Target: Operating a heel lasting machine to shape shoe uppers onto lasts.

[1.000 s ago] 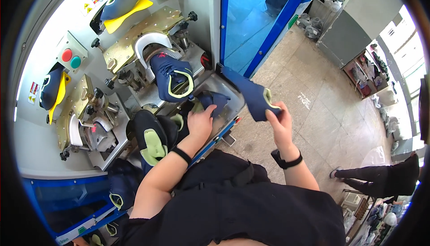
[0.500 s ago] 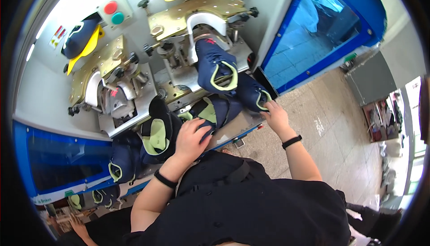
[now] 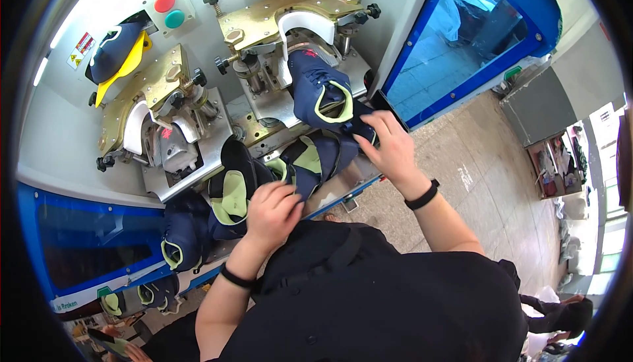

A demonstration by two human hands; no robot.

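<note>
Mounted upper [image 3: 302, 91]: the landmark; navy with a lime collar, its toe toward the white curved pad [image 3: 307, 23] of the press, its opening turned to the person
Dark upper [image 3: 361, 109]: just right of the mounted upper and partly covered by the right hand [image 3: 393, 154]
Right hand: right of the mounted upper, thumb and fingers spread apart at the dark upper; whether they touch it is unclear
Lime-lined upper [image 3: 307, 156]: just below the mounted upper, lying in a row on the metal ledge [image 3: 349, 177]
Left hand [image 3: 269, 215]: below and left of the mounted upper, fingers loosely curled near the row; I cannot tell whether they pinch anything
Weight: probably light, as the uppers look like sewn shells with no thick sole showing
Stiffness: likely soft and bendy at collar and tongue, perhaps firmer round the toe
Surface: fabric-like, so slipping seems unlikely; hardly fragile, though a hard squeeze might crease the lining
Hold: best taken by the padded collar rim, thumb inside and fingers outside, leaving the toe free; on the mounted upper that rim is the nearest part to reach
</note>
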